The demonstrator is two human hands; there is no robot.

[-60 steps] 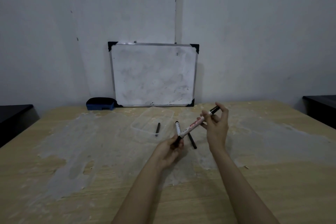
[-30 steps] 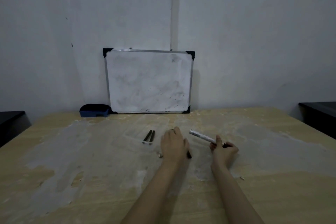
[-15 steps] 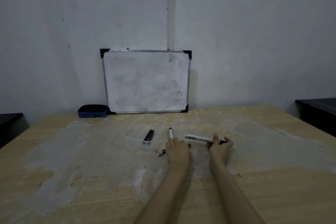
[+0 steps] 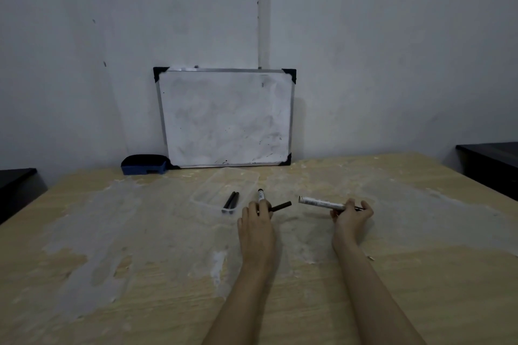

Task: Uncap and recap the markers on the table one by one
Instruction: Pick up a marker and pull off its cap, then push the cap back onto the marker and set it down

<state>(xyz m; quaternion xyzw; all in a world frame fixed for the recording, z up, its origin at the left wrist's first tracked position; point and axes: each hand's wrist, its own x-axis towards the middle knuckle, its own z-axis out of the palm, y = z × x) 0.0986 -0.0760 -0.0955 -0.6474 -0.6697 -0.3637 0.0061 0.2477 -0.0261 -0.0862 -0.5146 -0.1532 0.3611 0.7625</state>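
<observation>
Standing at the bench [image 4: 84, 274], I see at the far left a blue eraser [image 4: 144, 165] against the wall, and beside it a whiteboard [image 4: 225, 117] propped upright with its lower edge on the wood. In front of the board lies a clear shallow tray [image 4: 241, 178], hard to make out against the pale smeared surface, with two black markers [image 4: 230, 202] side by side at its near edge; whether they lie inside it I cannot tell. Just right of them the left hand [image 4: 256, 228] rests palm down with its fingertips on a white marker [image 4: 261, 197] that points away toward the board, its black end farthest off. A dark marker [image 4: 280, 207] pokes out to the right from under the same fingers; whether the hand grips either one or only lies on them is not clear. Further right, well apart from the left, the right hand [image 4: 351, 216] is closed around one end of a longer white marker [image 4: 321, 202], held just above the bench and nearly level, its free end aimed toward the left hand.
</observation>
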